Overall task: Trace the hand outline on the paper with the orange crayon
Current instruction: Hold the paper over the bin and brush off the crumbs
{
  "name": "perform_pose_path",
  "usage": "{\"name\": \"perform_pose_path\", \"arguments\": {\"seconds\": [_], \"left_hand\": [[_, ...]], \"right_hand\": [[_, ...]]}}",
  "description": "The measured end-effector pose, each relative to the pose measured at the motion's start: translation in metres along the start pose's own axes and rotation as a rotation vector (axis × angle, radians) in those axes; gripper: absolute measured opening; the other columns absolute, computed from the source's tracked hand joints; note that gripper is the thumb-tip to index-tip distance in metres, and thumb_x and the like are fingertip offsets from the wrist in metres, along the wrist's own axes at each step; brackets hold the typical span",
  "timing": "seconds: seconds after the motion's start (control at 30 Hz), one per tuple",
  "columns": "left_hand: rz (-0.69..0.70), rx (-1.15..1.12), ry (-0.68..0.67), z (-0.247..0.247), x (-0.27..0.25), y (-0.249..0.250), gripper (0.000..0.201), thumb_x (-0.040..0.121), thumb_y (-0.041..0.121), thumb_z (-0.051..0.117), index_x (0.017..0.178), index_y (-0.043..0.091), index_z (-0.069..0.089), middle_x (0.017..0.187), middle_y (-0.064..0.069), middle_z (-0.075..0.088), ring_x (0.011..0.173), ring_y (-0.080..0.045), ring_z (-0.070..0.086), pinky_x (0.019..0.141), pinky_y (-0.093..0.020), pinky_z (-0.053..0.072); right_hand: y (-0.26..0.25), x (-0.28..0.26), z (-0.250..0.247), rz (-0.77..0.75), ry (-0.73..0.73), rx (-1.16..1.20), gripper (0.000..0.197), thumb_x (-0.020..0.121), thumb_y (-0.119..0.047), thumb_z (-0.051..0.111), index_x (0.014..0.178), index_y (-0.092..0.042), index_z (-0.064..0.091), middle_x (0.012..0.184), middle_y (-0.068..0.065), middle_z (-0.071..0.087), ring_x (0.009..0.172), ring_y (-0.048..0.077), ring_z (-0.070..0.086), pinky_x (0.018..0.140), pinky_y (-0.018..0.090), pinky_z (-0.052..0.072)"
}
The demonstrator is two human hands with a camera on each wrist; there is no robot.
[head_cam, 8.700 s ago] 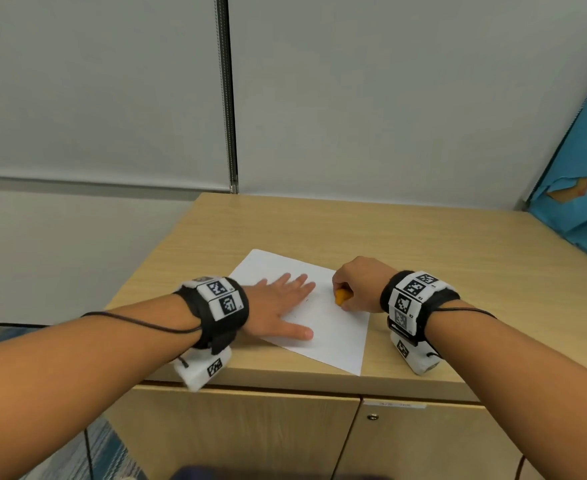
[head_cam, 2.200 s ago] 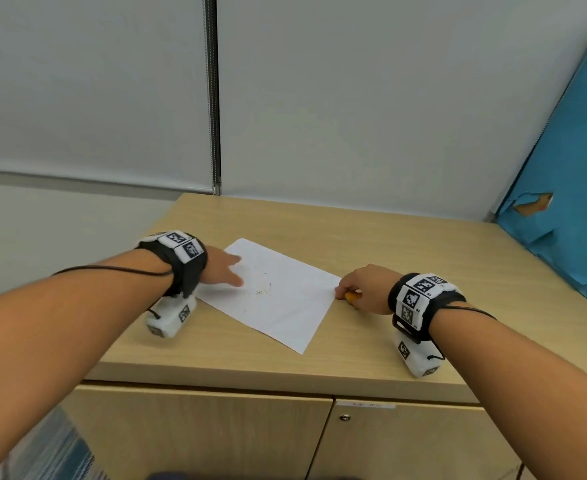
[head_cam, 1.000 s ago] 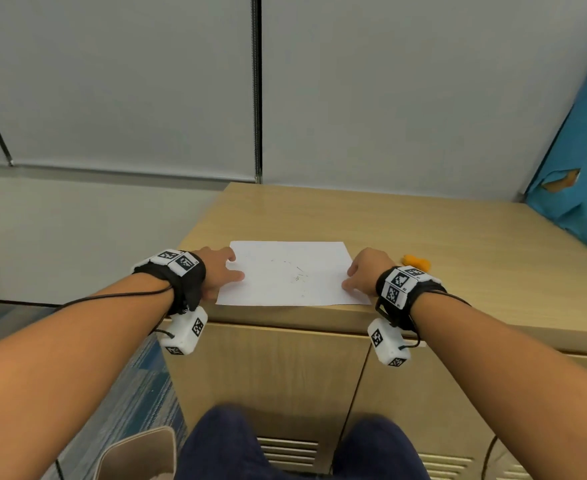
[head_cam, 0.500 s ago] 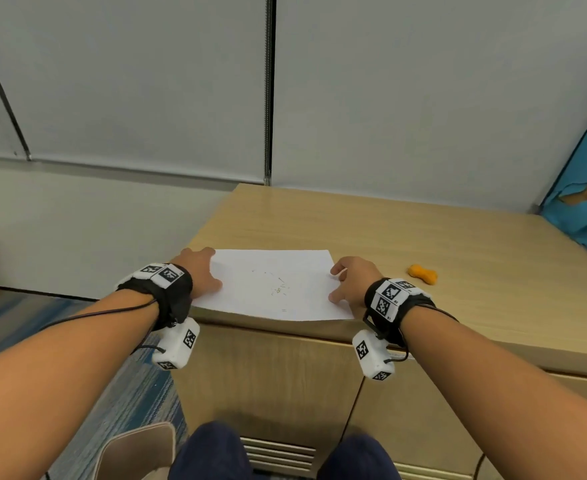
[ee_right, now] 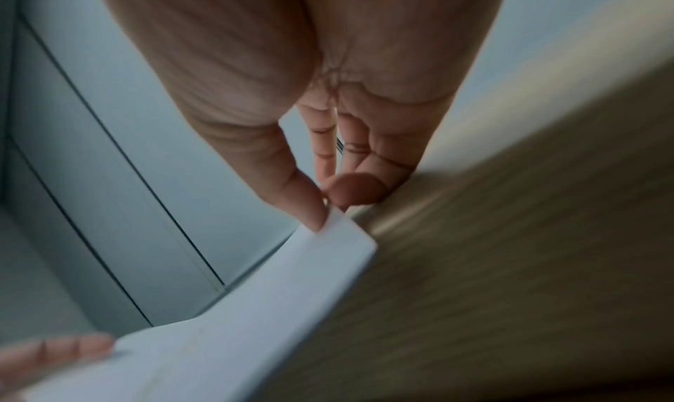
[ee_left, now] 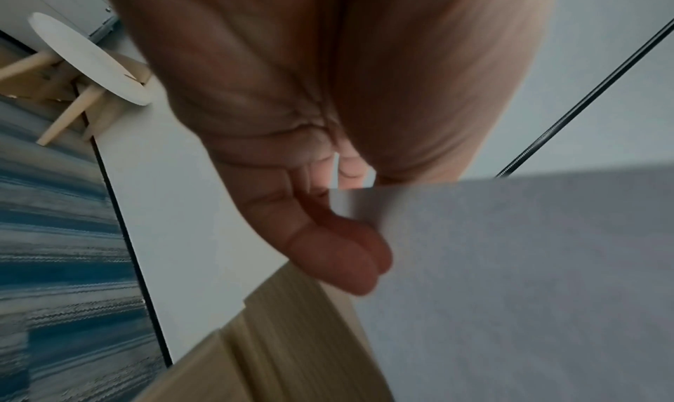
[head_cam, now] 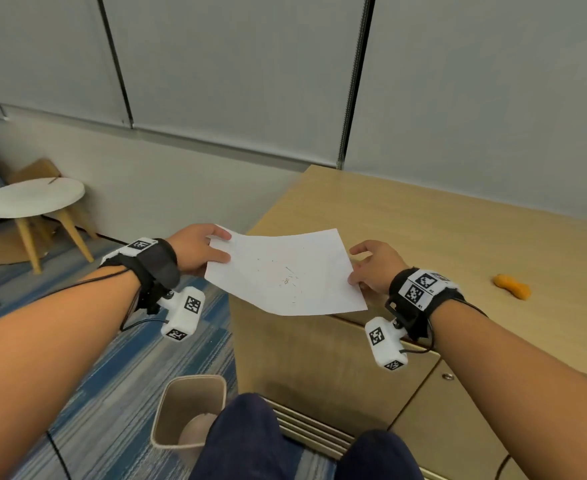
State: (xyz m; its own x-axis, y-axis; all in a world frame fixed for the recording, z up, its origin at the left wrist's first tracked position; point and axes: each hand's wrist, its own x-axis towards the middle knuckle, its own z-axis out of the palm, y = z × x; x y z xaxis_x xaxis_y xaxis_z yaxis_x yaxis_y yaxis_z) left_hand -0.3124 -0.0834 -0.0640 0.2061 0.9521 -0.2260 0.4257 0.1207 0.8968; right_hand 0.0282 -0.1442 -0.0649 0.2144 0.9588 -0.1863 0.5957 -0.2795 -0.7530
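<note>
The white paper (head_cam: 285, 271) is lifted off the cabinet top and held in the air past its left front corner, faint orange marks and crumbs near its middle. My left hand (head_cam: 198, 249) pinches the paper's left edge, thumb on top; in the left wrist view its fingers (ee_left: 339, 252) curl under the sheet (ee_left: 510, 278). My right hand (head_cam: 371, 268) pinches the right edge between thumb and fingertip, as the right wrist view shows at the paper (ee_right: 255, 307). The orange crayon (head_cam: 512, 291) lies alone on the cabinet top, to the right of my right wrist.
The wooden cabinet (head_cam: 458, 237) stands against a grey wall. A beige waste bin (head_cam: 189, 410) sits on the striped blue carpet below the paper, beside my knees (head_cam: 250, 441). A small round white table (head_cam: 32, 199) stands at the far left.
Both hands have picked the paper up from the cabinet top and carried it left past the cabinet's corner. The crayon, let go earlier, stays on the top. My view has turned left.
</note>
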Motion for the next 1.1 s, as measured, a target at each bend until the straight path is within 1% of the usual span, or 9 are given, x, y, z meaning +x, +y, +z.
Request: {"name": "perform_pose_path", "arguments": {"seconds": [0.13, 0.3, 0.43, 0.47, 0.6, 0.7, 0.83, 0.93, 1.1], "left_hand": [[0.094, -0.084, 0.007, -0.025, -0.016, -0.024, 0.033, 0.091, -0.001, 0.065, 0.119, 0.017, 0.063, 0.120, -0.017, 0.067, 0.101, -0.033, 0.067, 0.082, -0.042, 0.058], [0.157, -0.246, 0.002, -0.054, -0.041, -0.054, 0.041, 0.091, 0.002, 0.064, 0.130, 0.014, 0.058, 0.123, -0.018, 0.067, 0.096, -0.025, 0.070, 0.073, -0.029, 0.059], [0.190, -0.243, -0.029, -0.082, -0.061, -0.089, 0.081, 0.061, 0.045, 0.090, 0.130, 0.020, 0.059, 0.120, -0.009, 0.070, 0.099, -0.024, 0.070, 0.075, -0.028, 0.058], [0.191, -0.241, -0.024, -0.087, -0.066, -0.099, 0.087, 0.056, 0.051, 0.091, 0.131, 0.021, 0.059, 0.120, -0.008, 0.070, 0.101, -0.024, 0.070, 0.076, -0.029, 0.058], [0.170, -0.254, 0.003, -0.102, -0.082, -0.145, 0.089, 0.057, 0.054, 0.090, 0.133, 0.021, 0.057, 0.125, -0.007, 0.068, 0.108, -0.026, 0.068, 0.083, -0.032, 0.058], [0.122, -0.273, 0.033, -0.107, -0.091, -0.181, 0.076, 0.067, 0.044, 0.087, 0.132, 0.016, 0.058, 0.125, -0.008, 0.068, 0.107, -0.029, 0.068, 0.085, -0.036, 0.058], [0.023, -0.301, 0.089, -0.104, -0.093, -0.232, 0.032, 0.091, 0.004, 0.066, 0.122, 0.006, 0.061, 0.116, -0.019, 0.069, 0.095, -0.031, 0.069, 0.077, -0.034, 0.059], [-0.067, -0.304, 0.071, -0.098, -0.082, -0.273, 0.029, 0.088, 0.000, 0.066, 0.116, 0.003, 0.062, 0.113, -0.022, 0.069, 0.094, -0.033, 0.068, 0.080, -0.039, 0.058], [-0.190, -0.239, 0.040, -0.063, -0.051, -0.345, 0.019, 0.083, 0.003, 0.076, 0.097, 0.015, 0.071, 0.101, -0.014, 0.075, 0.090, -0.029, 0.071, 0.087, -0.043, 0.056]], "right_hand": [[-0.011, -0.009, 0.013, 0.022, -0.042, 0.308, 0.034, 0.087, -0.001, 0.073, 0.119, -0.007, 0.064, 0.083, 0.013, 0.070, 0.065, 0.024, 0.063, 0.062, 0.031, 0.054], [-0.028, -0.029, 0.041, 0.014, -0.217, 0.541, 0.024, 0.093, -0.012, 0.071, 0.115, -0.004, 0.064, 0.100, 0.014, 0.077, 0.078, 0.024, 0.073, 0.066, 0.034, 0.059], [-0.036, -0.040, 0.075, 0.045, -0.303, 0.689, 0.016, 0.096, -0.008, 0.067, 0.109, -0.005, 0.059, 0.102, 0.017, 0.077, 0.078, 0.028, 0.076, 0.064, 0.037, 0.061], [-0.037, -0.042, 0.085, 0.046, -0.335, 0.691, 0.014, 0.097, -0.008, 0.065, 0.109, -0.003, 0.060, 0.103, 0.016, 0.078, 0.083, 0.029, 0.077, 0.066, 0.038, 0.063], [-0.033, -0.047, 0.131, 0.067, -0.515, 0.676, 0.029, 0.101, -0.010, 0.059, 0.129, -0.005, 0.065, 0.122, 0.013, 0.074, 0.115, 0.035, 0.070, 0.099, 0.053, 0.056], [-0.021, -0.048, 0.168, 0.142, -0.618, 0.705, 0.032, 0.101, -0.008, 0.058, 0.132, -0.009, 0.064, 0.127, 0.013, 0.072, 0.120, 0.034, 0.068, 0.100, 0.052, 0.054], [-0.002, -0.044, 0.209, 0.215, -0.656, 0.640, 0.032, 0.100, -0.001, 0.056, 0.132, -0.005, 0.063, 0.126, 0.014, 0.073, 0.119, 0.035, 0.068, 0.101, 0.052, 0.054], [0.011, -0.038, 0.228, 0.288, -0.599, 0.590, 0.030, 0.100, 0.005, 0.053, 0.127, -0.003, 0.065, 0.121, 0.014, 0.075, 0.114, 0.033, 0.071, 0.090, 0.044, 0.061], [0.035, -0.030, 0.248, 0.377, -0.532, 0.470, 0.025, 0.099, 0.011, 0.051, 0.115, 0.000, 0.068, 0.106, 0.014, 0.079, 0.082, 0.019, 0.078, 0.060, 0.029, 0.062]]}}
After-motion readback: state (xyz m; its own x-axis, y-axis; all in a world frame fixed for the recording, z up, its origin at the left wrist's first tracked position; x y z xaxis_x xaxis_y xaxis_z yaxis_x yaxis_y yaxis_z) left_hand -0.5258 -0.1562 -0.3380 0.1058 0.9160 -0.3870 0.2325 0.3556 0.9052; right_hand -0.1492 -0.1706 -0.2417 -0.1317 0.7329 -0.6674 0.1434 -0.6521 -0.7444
